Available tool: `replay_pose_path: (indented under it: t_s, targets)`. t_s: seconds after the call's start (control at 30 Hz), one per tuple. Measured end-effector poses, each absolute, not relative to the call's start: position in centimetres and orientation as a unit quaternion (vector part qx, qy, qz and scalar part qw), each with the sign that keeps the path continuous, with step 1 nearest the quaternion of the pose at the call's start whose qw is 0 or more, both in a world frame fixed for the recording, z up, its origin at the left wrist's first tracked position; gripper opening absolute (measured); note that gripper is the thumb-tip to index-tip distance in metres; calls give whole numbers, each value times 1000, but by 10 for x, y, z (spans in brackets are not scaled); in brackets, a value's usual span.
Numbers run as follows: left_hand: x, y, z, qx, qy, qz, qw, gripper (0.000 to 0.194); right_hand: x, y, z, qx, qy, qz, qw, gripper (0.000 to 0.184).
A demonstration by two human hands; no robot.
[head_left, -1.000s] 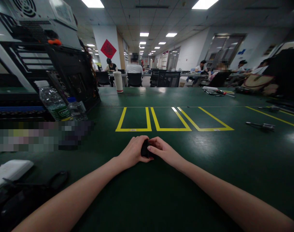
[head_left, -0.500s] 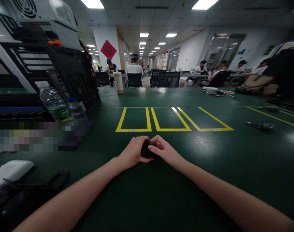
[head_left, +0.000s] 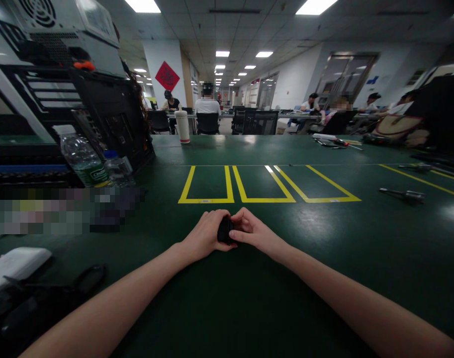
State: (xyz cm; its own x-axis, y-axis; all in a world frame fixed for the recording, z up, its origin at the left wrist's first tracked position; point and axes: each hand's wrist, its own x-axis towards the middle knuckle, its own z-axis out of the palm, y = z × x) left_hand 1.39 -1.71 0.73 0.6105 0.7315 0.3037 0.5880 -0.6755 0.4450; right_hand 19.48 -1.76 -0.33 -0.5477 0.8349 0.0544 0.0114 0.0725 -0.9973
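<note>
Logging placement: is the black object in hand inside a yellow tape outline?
No: the black object is between the left hand and right hand, nearer the camera than the yellow tape outlines.

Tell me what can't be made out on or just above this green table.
In the head view:
- Small black object: partly covered by the left grip and right grip; its kind is unclear.
- Pixelated patch, left: blurring hides what lies there.
- White object, lower left: cut off by the left edge.
- Label on the leftmost yellow tape outline: too small to read.
</note>
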Motion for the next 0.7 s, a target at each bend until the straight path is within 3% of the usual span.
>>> replay_pose_path:
  t_s: [0.1,0.33,0.6,0.7]
  targets:
    - [13,-16,5,886,366,240,152,53,192,-19,-6,-340,-638,587,365,18]
    - [11,-16,4,886,363,242,155,54,192,-19,-6,-371,-653,570,334,23]
    - [12,-15,-1,883,369,254,141,58,197,-16,-4,-296,-668,600,325,33]
    - [11,-18,7,893,353,229,162,55,196,-17,-5,-314,-665,588,338,27]
